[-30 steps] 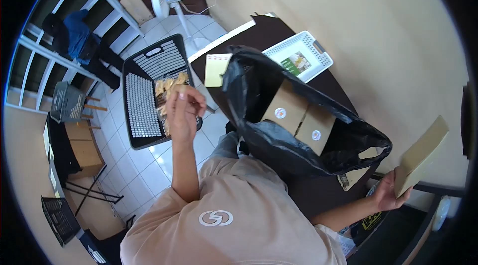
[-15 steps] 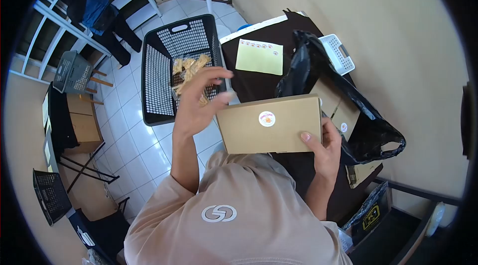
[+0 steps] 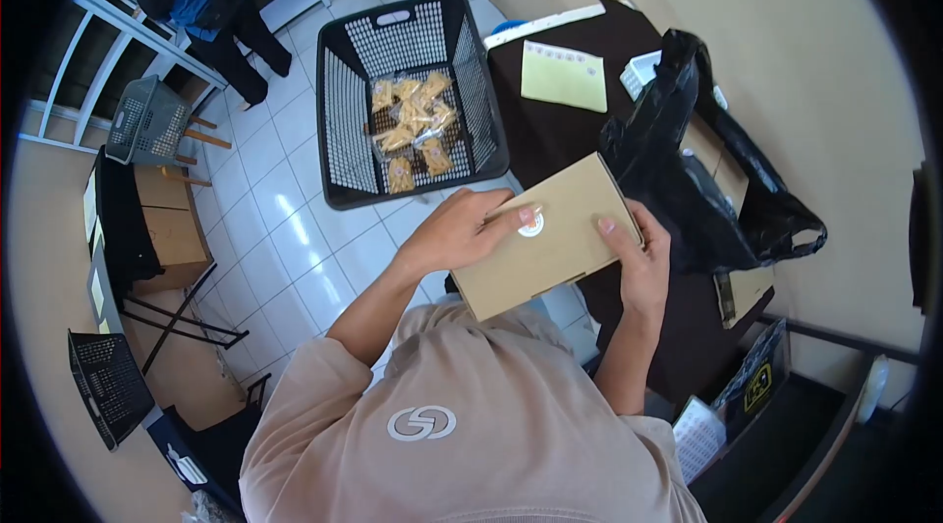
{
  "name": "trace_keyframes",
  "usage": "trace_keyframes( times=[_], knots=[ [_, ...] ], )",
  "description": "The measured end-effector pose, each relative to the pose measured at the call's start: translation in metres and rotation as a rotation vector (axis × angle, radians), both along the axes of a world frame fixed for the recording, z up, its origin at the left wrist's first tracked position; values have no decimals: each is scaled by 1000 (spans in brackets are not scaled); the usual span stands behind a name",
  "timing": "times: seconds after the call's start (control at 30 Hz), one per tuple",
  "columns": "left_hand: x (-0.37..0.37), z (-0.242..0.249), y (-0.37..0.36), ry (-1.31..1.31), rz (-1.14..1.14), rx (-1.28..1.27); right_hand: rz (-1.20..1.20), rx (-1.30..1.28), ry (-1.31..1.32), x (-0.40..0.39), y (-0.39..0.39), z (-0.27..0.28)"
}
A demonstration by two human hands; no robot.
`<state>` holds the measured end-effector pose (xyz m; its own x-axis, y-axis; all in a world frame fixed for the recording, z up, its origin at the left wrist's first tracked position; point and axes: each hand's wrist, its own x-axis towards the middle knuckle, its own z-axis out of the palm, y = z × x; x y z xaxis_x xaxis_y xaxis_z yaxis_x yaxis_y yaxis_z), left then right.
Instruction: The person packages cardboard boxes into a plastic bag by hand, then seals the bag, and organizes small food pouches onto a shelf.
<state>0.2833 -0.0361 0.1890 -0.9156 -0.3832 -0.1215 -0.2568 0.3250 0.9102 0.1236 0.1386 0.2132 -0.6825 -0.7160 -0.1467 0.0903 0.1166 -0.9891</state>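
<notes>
A flat brown cardboard box (image 3: 565, 238) is held tilted in front of my body, with a round white and orange sticker (image 3: 530, 221) on its upper face. My left hand (image 3: 462, 233) grips the box's far left edge, the thumb pressed on the sticker and the fingers partly hidden behind. At the right end, my right hand (image 3: 638, 253) holds the box with its thumb on top and fingers round the side. Beyond the box, a black plastic bag (image 3: 658, 150) stands on the dark table (image 3: 550, 145) with brown boxes inside.
A black crate (image 3: 339, 120) holds several clear packets of yellowish snacks (image 3: 417, 115). On the table lie a sheet of stickers (image 3: 565, 76) and a white basket (image 3: 640, 71). Another person (image 3: 206, 2) stands at the shelves on the far left.
My left hand has come down from the air onto the box, thumb onto the sticker. The box has turned, its right end rising. The view has shifted, showing more of the crate's packets.
</notes>
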Motion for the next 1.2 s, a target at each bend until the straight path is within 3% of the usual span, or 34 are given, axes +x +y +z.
trace_keyframes(
  times=[0.2,0.43,0.8,1.07,1.2],
  knots=[
    [38,-17,5,56,152,16,12,26,53,41,4,-19],
    [70,-15,6,-168,88,-21,75,53,56,69,1,-30],
    [115,-22,14,-236,153,-174,257,117,-32,93,-3,-48],
    [81,-4,24,-202,-116,-234,240,119,75,82,2,-5],
    [56,1,22,-135,-235,-209,201,88,282,53,24,9]
  ],
)
